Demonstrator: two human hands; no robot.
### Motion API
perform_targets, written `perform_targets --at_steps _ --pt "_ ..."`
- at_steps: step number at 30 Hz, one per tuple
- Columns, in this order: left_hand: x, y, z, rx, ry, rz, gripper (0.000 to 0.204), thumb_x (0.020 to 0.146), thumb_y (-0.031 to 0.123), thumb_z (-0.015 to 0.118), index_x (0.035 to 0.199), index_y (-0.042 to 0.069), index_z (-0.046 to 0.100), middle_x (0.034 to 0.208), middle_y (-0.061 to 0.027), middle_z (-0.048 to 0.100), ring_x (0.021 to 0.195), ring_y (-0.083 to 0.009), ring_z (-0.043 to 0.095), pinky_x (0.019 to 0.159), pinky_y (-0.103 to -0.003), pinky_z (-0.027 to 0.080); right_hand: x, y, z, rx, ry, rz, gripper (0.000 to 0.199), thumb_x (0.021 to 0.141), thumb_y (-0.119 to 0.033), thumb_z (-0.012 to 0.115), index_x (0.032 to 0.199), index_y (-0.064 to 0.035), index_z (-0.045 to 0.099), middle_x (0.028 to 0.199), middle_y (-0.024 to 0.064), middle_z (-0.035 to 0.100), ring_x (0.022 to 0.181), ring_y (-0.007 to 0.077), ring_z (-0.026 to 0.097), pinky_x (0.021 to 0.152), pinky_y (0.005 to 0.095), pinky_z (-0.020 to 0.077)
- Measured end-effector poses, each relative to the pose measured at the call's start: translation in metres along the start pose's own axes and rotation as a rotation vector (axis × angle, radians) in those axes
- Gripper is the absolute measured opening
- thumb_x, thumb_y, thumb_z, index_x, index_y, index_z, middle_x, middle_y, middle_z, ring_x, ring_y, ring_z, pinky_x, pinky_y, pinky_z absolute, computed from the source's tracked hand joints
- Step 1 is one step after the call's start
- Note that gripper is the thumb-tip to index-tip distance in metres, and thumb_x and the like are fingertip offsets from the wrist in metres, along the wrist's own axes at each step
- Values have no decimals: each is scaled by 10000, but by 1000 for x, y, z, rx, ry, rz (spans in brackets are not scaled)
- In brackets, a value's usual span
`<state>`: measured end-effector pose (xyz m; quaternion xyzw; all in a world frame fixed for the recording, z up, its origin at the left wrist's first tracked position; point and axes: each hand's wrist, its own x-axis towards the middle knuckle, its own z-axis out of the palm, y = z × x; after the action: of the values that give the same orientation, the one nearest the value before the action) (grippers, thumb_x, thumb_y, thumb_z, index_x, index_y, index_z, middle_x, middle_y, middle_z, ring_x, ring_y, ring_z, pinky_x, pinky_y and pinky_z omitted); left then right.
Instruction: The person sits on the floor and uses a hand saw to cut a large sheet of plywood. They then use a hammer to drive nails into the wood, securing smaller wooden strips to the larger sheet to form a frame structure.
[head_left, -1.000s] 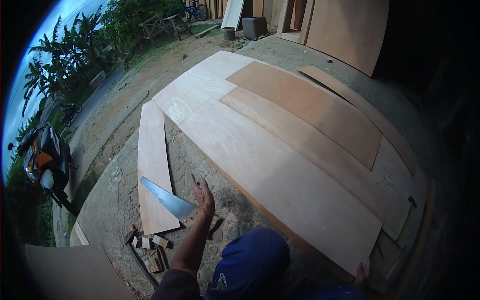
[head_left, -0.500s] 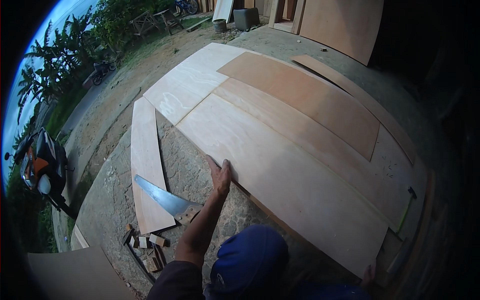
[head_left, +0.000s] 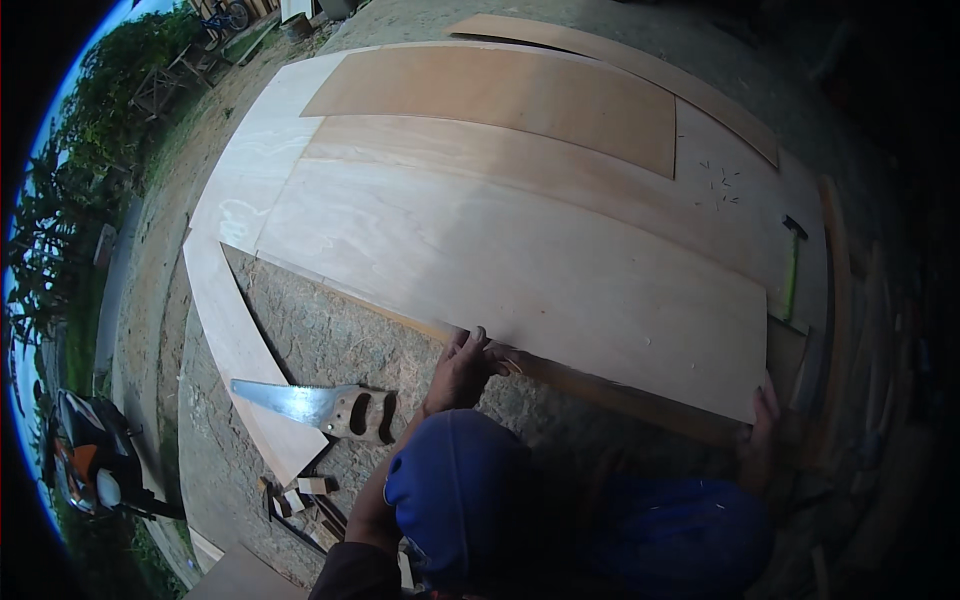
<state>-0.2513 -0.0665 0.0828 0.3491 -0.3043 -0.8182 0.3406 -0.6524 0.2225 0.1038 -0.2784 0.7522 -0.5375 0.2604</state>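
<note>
A large pale plywood sheet point(head_left: 520, 260) lies on top of other sheets on the ground. My left hand point(head_left: 462, 365) grips its near edge, fingers curled over the top face. My right hand point(head_left: 765, 420) holds the sheet's near right corner, and shadow partly hides it. A blue cap brim point(head_left: 455, 490) and blue clothing point(head_left: 680, 530) fill the lower middle and hide my forearms. A handsaw point(head_left: 320, 405) with a wooden handle lies to the left of my left hand, its blade resting on a narrow plywood strip point(head_left: 235, 335).
A darker plywood sheet point(head_left: 500, 95) lies further away, with a long narrow strip point(head_left: 640, 70) beyond it. A green-handled hammer point(head_left: 793, 265) and scattered nails point(head_left: 720, 180) lie at the right. Small wood blocks point(head_left: 300, 490) sit near the saw. A motorcycle point(head_left: 85, 460) stands far left.
My left hand has moved from beside the saw to the near edge of the large sheet and closed on it. My head has come forward over the sheets, and my right hand now shows at the corner.
</note>
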Motion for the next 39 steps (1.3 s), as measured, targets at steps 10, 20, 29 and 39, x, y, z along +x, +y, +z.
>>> perform_targets --at_steps 10,20,29,39 --pt "-50 21 -64 967 -22 -295 402 1037 381 517 1226 40 614 1049 -126 598 781 -182 614 684 -346 492 -20 -12 18 177 48 247 497 1025 -199 476 1488 -23 433 1266 86 629 883 87 573 683 231 437" --pt "88 136 -189 726 1003 604 924 977 455 593 1551 -84 109 1630 -289 106 1527 -378 107 1238 -404 119 -17 49 7 91 128 348 545 1046 -281 488 1515 -23 385 1450 155 503 1263 248 528 1046 357 418" --pt "117 121 -213 924 1203 454 902 922 312 622 1530 -125 119 1616 -333 49 1520 -436 68 1251 -412 83 4 130 -35 -195 -31 -96 547 1047 -233 481 1504 46 363 1516 188 439 1366 267 447 1135 372 333" --pt "99 110 -221 878 1144 551 803 954 249 524 1536 -117 109 1612 -345 42 1521 -439 60 1248 -412 90 4 111 -32 -132 -110 181 526 1046 -193 472 1502 46 366 1509 183 451 1364 256 449 1118 358 353"
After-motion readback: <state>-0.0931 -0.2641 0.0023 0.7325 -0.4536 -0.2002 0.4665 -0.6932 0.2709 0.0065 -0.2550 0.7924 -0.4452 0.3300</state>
